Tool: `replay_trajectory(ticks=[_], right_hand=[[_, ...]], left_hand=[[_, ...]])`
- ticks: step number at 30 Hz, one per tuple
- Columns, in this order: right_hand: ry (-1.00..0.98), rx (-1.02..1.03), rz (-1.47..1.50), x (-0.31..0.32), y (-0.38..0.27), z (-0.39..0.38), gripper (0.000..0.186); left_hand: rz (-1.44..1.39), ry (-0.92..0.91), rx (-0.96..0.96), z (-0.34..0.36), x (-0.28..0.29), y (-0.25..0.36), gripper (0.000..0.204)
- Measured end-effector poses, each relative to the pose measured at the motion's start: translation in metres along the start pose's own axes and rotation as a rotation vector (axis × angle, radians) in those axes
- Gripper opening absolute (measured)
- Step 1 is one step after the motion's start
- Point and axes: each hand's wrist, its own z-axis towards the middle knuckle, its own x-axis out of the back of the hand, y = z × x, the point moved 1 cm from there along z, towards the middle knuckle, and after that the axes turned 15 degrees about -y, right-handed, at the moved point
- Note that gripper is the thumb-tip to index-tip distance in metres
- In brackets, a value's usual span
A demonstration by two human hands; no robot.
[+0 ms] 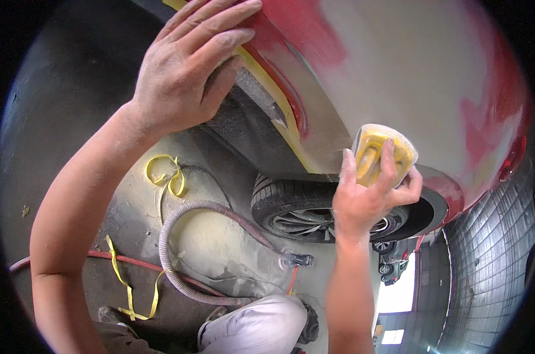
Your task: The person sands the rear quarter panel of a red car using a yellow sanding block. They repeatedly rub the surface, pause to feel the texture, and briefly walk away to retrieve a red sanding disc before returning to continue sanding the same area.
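Observation:
My right hand (370, 203) grips a yellow sanding block (370, 153) with a dusty white rim, fingers and thumb spread around its body. The block is against the car body panel (391, 65), just above the wheel arch. That panel is patchy, with dull beige-grey filler and red paint. My left hand (185, 74) has its fingers stretched out flat at the red edge of the panel, near the top of the view. Yellow masking tape (267, 82) runs along the panel's border beside it. Pale dust coats both hands.
Below the panel is the car's wheel (303, 209). A grey ribbed hose (166, 242) curls over the dusty floor to a small power tool (297, 259). A thin red hose (128, 259) and loose yellow tape strips (130, 298) lie nearby. My bent knee (258, 324) shows below.

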Motion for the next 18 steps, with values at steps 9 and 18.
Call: replay_trajectory(ticks=[9, 18], right_hand=[[-0.026, -0.011, -0.04, 0.01, 0.014, -0.006, 0.078], [-0.024, 0.012, -0.002, 0.003, 0.013, -0.012, 0.079]], left_hand=[[0.006, -0.01, -0.017, 0.0, -0.003, 0.004, 0.042], [-0.001, -0.026, -0.021, 0.001, -0.002, 0.002, 0.045]])
